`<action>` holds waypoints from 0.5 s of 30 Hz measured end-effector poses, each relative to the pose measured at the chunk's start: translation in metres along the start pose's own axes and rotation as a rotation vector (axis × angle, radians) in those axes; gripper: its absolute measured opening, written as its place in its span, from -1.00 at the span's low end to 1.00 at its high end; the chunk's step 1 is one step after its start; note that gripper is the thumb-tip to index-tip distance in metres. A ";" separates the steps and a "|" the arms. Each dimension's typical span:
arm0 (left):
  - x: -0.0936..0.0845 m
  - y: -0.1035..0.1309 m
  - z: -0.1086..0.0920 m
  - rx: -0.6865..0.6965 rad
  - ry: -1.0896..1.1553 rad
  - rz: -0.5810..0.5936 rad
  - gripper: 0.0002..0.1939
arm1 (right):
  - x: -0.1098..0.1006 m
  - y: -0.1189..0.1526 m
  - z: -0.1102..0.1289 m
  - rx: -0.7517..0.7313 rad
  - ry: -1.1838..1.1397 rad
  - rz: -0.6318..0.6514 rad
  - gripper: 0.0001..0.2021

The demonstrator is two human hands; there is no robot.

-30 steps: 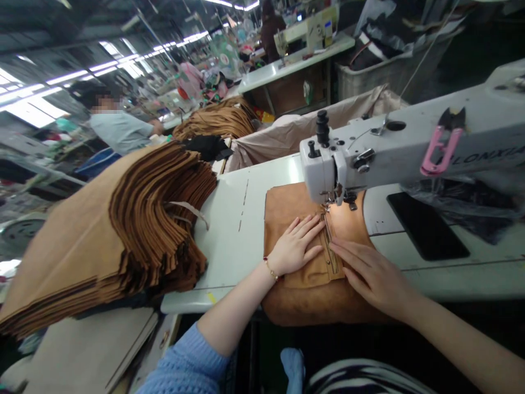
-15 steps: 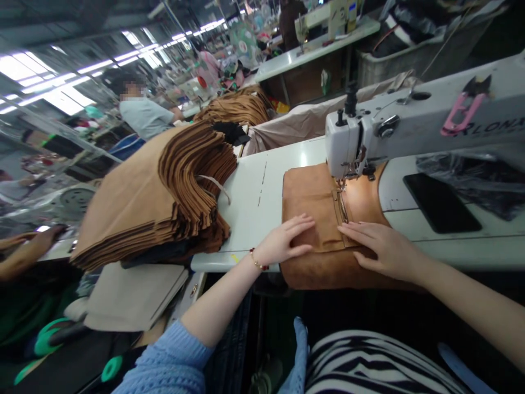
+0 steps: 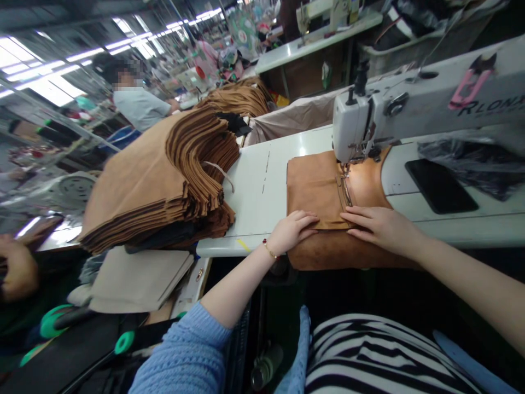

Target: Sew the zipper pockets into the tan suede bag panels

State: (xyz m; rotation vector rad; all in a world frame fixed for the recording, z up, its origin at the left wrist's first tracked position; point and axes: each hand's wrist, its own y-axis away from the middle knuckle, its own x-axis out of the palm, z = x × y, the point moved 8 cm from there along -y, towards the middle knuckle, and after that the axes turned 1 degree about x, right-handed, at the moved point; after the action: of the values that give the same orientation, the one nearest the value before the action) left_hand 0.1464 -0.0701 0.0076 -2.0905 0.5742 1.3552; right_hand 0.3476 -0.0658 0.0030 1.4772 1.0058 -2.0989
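A brown leather-like panel (image 3: 311,189) lies on the sewing machine's bed, its front part hanging over the table edge. A zipper (image 3: 345,190) is set in a narrow slot of the panel, running toward the needle area. The machine head (image 3: 353,128) stands over the far end of that slot, its lamp lighting the material. My left hand (image 3: 296,229) rests on the panel's near left part, fingers stretched out and flat. Beside the near end of the zipper, my right hand (image 3: 379,227) presses the panel with extended fingers. Both hands are open.
A tall stack of brown panels (image 3: 135,180) stands on the left. Beige pieces (image 3: 139,282) lie below it. On the right are a black phone (image 3: 441,186), a plastic-wrapped bundle (image 3: 471,164) and pink-handled snippers (image 3: 471,85) on the machine arm. A co-worker (image 3: 141,106) is behind.
My left thumb has drawn in closer to its fingers. My right hand's fingers have come closer together, still on the panel. The camera view has shifted slightly.
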 end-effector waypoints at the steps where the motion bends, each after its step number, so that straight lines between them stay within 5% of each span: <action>1: 0.001 0.002 0.001 0.005 0.003 -0.006 -0.64 | 0.000 0.000 0.003 0.013 0.022 -0.010 -0.59; 15: 0.000 0.010 0.009 -0.063 -0.152 -0.027 -0.69 | -0.007 -0.013 0.017 0.176 0.182 -0.038 -0.67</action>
State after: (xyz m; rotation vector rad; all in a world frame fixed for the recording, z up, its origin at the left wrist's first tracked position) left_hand 0.1335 -0.0713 0.0022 -2.0148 0.4437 1.5187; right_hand 0.3309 -0.0701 0.0173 1.7747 0.9388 -2.1576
